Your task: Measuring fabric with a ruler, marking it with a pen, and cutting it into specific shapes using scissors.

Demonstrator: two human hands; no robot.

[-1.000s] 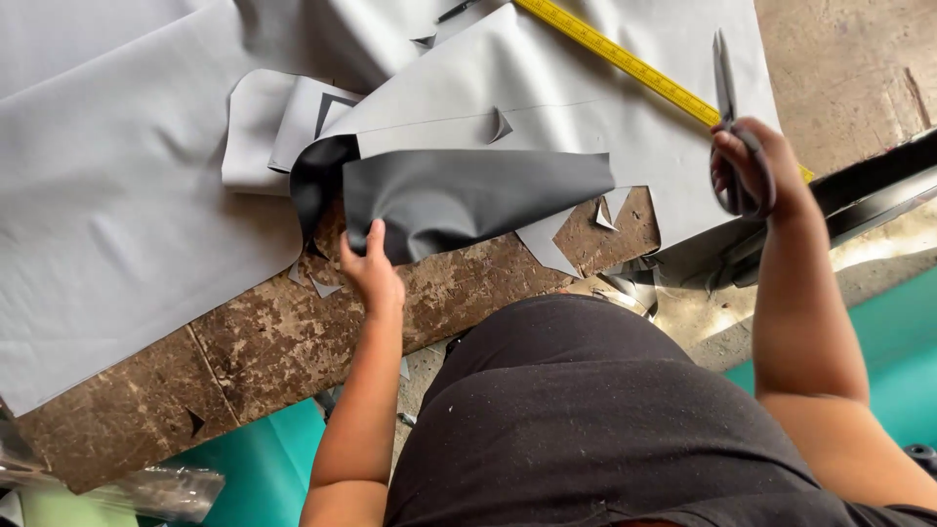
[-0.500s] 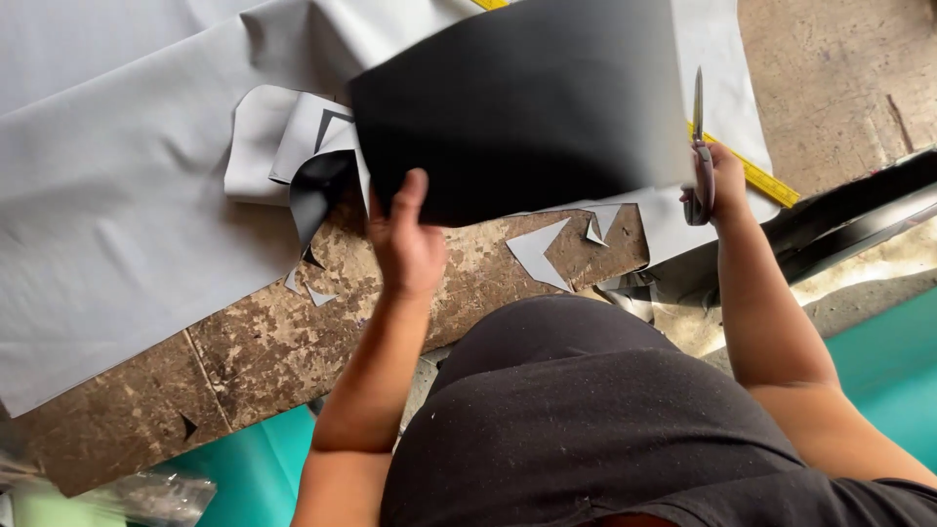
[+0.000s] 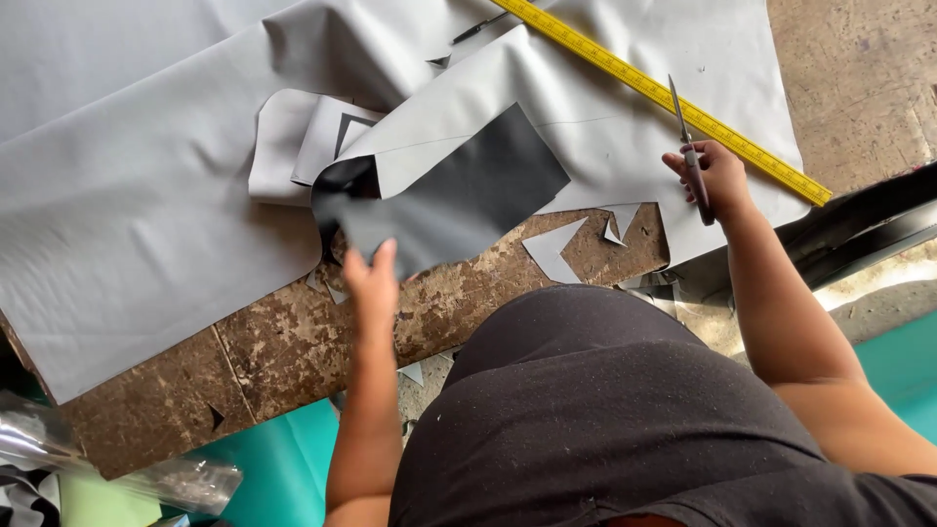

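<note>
Grey sheet material (image 3: 146,195) covers the left and far part of the worn brown desk (image 3: 293,351), and it looks thin, light and soft, folding easily. Left hand (image 3: 371,283) pinches the near edge of the dark cut piece (image 3: 459,195), which lies curled over the grey sheet at the middle; a grip at its edge seems best, because it is floppy and probably a little slippery. Small scraps (image 3: 556,249) lie beside it. Right hand (image 3: 717,176) is clenched around scissors (image 3: 688,146), just near the yellow ruler (image 3: 673,93)
</note>
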